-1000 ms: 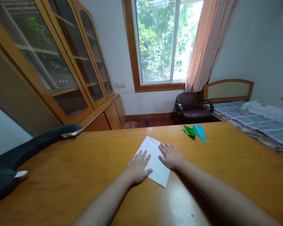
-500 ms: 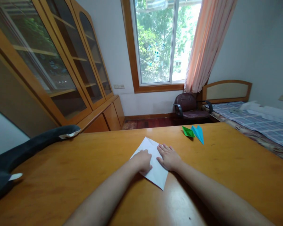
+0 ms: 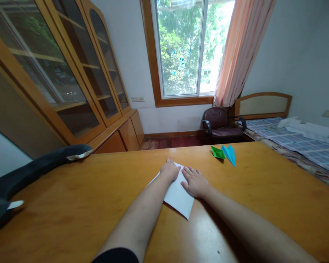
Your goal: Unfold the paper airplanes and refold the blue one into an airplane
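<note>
- In the head view, your white sheet of paper [image 3: 179,201] lies on the wooden worktop [image 3: 93,197], between your forearms, one corner pointing towards you.
- Your left hand [image 3: 170,170] is at the far end of the sheet, fingers bunched and reaching over that end; you cannot tell from here whether they pinch the paper or only press on it.
- Your right hand [image 3: 196,182] rests palm down along the sheet's right side, fingers extended and thumb set apart, pinching nothing.
- The step in hand looks like pressing the paper flat. Let the right palm bear the holding weight, so the sheet does not twist under the left fingers.
- Press straight down with the left fingertips and draw them slowly along the edge; a sideways push could wrinkle or shift the paper.
- Your left forearm covers part of the sheet's left side, so lift it clear to check that edge.
- The green paper boat [image 3: 217,153] and blue paper plane [image 3: 229,155] sit beyond your right hand, well apart from the sheet.
</note>
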`<action>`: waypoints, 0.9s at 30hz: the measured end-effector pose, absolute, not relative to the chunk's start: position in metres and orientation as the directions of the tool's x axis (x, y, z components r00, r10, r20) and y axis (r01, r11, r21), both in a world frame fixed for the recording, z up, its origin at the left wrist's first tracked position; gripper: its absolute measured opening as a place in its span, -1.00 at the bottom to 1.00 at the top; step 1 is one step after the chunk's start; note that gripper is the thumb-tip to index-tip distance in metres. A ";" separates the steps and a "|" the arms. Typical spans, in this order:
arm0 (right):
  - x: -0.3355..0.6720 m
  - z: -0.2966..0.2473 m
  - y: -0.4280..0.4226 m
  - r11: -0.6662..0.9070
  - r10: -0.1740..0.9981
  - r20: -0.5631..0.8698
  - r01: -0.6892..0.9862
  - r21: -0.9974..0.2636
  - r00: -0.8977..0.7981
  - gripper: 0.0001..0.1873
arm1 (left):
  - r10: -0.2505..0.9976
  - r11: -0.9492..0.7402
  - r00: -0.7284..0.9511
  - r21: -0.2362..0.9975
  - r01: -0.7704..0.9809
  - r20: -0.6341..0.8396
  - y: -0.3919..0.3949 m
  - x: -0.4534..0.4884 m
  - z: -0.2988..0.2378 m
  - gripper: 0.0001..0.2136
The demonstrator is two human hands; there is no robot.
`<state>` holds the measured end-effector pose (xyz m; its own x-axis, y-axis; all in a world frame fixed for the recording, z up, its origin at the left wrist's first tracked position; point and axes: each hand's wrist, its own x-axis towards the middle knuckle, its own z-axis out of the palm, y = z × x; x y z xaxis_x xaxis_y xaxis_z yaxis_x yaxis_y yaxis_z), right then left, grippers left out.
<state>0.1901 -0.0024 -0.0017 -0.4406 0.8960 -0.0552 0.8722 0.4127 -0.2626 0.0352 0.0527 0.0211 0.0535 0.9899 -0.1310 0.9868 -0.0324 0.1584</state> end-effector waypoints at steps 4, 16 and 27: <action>0.189 -0.001 -0.003 0.404 0.899 -0.060 0.875 -0.267 -0.433 -0.23 | 0.997 -0.059 0.064 0.120 0.991 -0.038 0.037 0.033 0.014 -0.36; 0.189 -0.003 -0.003 0.401 0.904 -0.029 0.871 -0.283 -0.426 -0.25 | 0.921 -0.340 0.374 0.243 0.908 -0.107 -0.057 -0.058 0.015 -0.40; 0.190 0.000 -0.005 0.406 0.902 -0.011 0.854 -0.326 -0.433 -0.28 | 0.977 0.064 0.038 0.455 0.888 -0.211 0.000 -0.072 0.037 -0.56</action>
<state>0.1897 -0.0046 -0.0003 -0.4325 0.9016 -0.0107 0.8539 0.4057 -0.3260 -0.0720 0.0004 0.0365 0.0376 0.9768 -0.2106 0.8884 0.0638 0.4546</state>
